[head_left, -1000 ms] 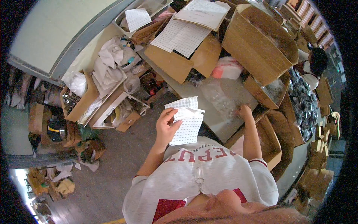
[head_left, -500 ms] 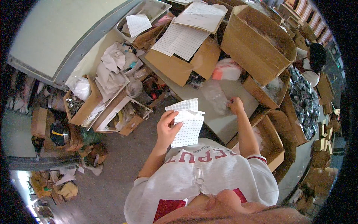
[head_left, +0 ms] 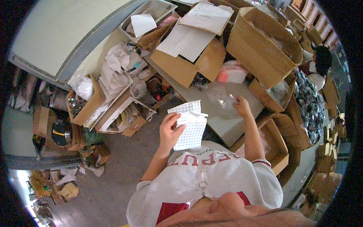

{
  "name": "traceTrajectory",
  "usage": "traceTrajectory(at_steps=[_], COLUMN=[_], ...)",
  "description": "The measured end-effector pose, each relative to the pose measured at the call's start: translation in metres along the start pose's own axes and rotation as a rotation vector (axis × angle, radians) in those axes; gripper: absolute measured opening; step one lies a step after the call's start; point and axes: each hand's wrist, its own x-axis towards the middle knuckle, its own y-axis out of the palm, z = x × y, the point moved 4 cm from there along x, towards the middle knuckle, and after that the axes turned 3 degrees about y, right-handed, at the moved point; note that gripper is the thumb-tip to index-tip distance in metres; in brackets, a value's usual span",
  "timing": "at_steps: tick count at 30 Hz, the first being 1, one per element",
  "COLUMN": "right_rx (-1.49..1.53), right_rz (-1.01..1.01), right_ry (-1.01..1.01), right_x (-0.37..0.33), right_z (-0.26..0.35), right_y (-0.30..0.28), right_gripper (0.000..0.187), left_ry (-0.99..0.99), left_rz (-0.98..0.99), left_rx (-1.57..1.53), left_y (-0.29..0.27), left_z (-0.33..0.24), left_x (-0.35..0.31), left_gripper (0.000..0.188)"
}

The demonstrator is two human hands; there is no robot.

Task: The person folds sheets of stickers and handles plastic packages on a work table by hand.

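The left hand pinches printed sheets; well apart, the right hand seems to clamp the edge of a clear bag — over the grey table. The sheets' rows look mostly full — so little seems used, much left. Beyond stands a cardboard carton.

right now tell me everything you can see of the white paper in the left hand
The white paper looks thin, layered or folded; which, I can't tell. Its lower part shows rows of small dark marks, its upper part round grey dots, the top edge slanting. The left hand grips its left side between thumb and fingers, holding it up near the grey shirt.
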Motion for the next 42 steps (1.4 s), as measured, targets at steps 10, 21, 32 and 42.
traceTrajectory(at_steps=[10, 21, 32, 42], right_rx=[-0.455, 0.245, 0.240, 0.249], right_rz=[0.038, 0.158, 0.261, 0.039], right_ry=[0.402, -0.788, -0.854, -0.994], right_x=[-0.133, -0.135, -0.134, -0.147], right_z=[-0.044, 0.210, 0.232, 0.231], right_y=[-0.161, -0.062, -0.031, -0.050], right_gripper=[0.063, 0.023, 0.016, 0.016], left_ry=[0.005, 0.419, 0.606, 0.304], left_rz=[0.047, 0.375, 0.378, 0.381], left_rx=[-0.090, 0.164, 0.283, 0.106], left_y=[0.005, 0.036, 0.035, 0.031], left_z=[0.000, -0.054, -0.061, -0.066], left_x=[0.014, 0.010, -0.002, 0.005], left_gripper=[0.040, 0.031, 0.032, 0.027])
